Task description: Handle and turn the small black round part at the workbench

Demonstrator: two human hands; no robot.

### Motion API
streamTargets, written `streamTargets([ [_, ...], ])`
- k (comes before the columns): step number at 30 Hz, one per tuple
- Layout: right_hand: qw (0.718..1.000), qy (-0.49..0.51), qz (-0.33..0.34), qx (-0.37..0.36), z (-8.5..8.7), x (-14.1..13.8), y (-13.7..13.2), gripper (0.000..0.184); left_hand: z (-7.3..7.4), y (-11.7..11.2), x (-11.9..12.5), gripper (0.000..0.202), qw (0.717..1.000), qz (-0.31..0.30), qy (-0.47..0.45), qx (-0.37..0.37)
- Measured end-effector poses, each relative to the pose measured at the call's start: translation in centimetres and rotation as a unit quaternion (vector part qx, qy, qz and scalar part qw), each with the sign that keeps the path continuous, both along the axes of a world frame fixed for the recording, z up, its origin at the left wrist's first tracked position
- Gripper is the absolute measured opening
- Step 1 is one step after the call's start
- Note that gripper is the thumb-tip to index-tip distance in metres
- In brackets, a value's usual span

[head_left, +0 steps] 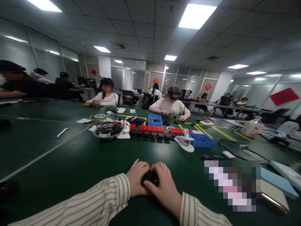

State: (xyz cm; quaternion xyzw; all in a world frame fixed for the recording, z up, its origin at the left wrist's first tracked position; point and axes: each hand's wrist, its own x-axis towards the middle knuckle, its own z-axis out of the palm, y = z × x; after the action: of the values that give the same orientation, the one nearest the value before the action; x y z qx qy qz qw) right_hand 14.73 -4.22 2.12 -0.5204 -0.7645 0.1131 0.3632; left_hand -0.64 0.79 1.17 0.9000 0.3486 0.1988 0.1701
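Your left hand [137, 177] and right hand [163, 188] both curl round a small black part [151, 177], gripped between them low on the tabletop [70, 163]. You look mid-work on it; whether anything is finished, I cannot tell.

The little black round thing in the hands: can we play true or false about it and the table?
1. The left hand and right hand both wrap around the small black round object. True.
2. The big flat table is red. False: the table is dark green.
3. The long sleeves are striped. True.
4. The blue plastic bin touches the hands. False: the blue plastic bin stands far across the table, by the row of red blocks.
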Motion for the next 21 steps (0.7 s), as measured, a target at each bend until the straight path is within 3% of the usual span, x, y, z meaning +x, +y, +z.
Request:
streamTargets([
  [4,0.999,-0.027,0.017,0.010,0.42,-0.19,-0.38,0.022,-0.07,0.14,-0.01,0.052,1.000,0.000,0.007,-0.011],
  [14,0.986,0.004,0.143,0.090,0.89,0.05,-0.77,0.032,-0.59,0.45,-0.05,0.043,1.000,-0.013,-0.003,-0.020],
  [17,0.985,0.007,0.141,0.096,0.99,0.11,-0.75,0.031,-0.74,0.40,-0.01,0.060,1.000,-0.001,-0.008,-0.009],
  [21,0.993,0.033,0.076,0.084,0.60,0.18,-0.47,0.028,-0.55,0.19,0.03,0.068,0.999,0.014,-0.042,0.025],
])
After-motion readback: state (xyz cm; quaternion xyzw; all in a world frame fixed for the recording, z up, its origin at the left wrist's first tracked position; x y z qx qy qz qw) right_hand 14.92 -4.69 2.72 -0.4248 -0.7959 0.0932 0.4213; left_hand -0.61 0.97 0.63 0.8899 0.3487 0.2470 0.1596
